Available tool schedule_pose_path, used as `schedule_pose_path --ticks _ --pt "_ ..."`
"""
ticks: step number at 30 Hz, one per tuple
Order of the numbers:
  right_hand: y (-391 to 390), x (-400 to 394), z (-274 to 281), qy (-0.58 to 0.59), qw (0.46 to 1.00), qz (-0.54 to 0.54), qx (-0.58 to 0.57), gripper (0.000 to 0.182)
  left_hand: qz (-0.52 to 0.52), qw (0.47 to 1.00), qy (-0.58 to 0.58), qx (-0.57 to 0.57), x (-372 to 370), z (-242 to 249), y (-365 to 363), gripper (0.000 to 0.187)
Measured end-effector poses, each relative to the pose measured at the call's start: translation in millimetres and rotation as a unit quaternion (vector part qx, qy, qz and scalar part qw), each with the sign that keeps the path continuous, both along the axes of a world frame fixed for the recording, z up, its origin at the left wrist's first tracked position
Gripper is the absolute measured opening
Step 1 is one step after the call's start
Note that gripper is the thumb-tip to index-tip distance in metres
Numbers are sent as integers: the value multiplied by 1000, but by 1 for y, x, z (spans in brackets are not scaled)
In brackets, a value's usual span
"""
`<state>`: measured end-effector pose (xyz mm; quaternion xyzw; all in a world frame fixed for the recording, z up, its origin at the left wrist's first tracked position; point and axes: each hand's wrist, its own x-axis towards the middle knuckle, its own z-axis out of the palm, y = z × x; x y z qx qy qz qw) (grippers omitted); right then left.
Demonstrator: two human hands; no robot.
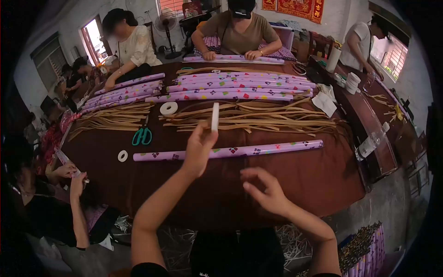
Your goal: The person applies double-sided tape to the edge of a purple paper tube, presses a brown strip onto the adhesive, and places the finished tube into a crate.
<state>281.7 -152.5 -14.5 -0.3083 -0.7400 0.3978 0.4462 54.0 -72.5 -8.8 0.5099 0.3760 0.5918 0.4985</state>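
My left hand [199,148] is raised above the table and pinches a short white strip [215,116] that stands upright between its fingertips. Just beyond it lies a long roll wrapped in purple patterned paper [258,149], stretched across the dark brown table [318,184]. My right hand [263,189] hovers lower, near the table's front edge, fingers apart and holding nothing.
Green-handled scissors [142,135] and two white tape rolls [168,108] [122,156] lie to the left. Tan strips [258,117] are spread mid-table, with more purple rolls [240,87] behind. Other people work around the table. A water bottle [372,142] stands at right.
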Motion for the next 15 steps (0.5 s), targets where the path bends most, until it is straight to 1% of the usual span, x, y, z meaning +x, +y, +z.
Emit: schedule_pose_path --ticks 2,3,4,5,6,7,8,10,11,12,14,15 --pt "27 -16 15 108 992 -60 -16 29 -6 996 -30 82 31 -5 -36 29" --pt "37 -19 23 158 985 -35 -68 29 -4 991 -28 133 38 -21 -39 34" --pt "43 -23 26 211 970 -7 -120 30 -10 991 -25 128 42 -24 -42 34" --pt "44 -28 23 215 968 -12 -126 30 3 992 -29 122 44 -26 -46 34" --pt "45 -33 17 211 972 20 -99 33 18 992 -35 116 46 -27 -50 34" --pt "46 -37 11 205 975 53 -72 35 -6 987 -84 134 46 -22 -52 35" --pt "44 -40 1 220 971 75 -49 42 -5 989 -82 127 44 -24 -52 35" --pt "44 -40 -6 218 970 89 -57 46 -12 990 -72 118 38 -24 -52 42" --pt "43 -39 -9 215 969 104 -61 49 10 990 -51 134 39 -25 -54 50" --pt "46 -37 -12 219 968 102 -66 49 9 990 -47 129 37 -28 -54 50" --pt "52 -34 -15 155 980 126 11 59 -42 990 -120 68 32 -35 -52 55" --pt "50 -38 -13 156 981 113 34 59 -40 990 -118 65 32 -31 -54 55"
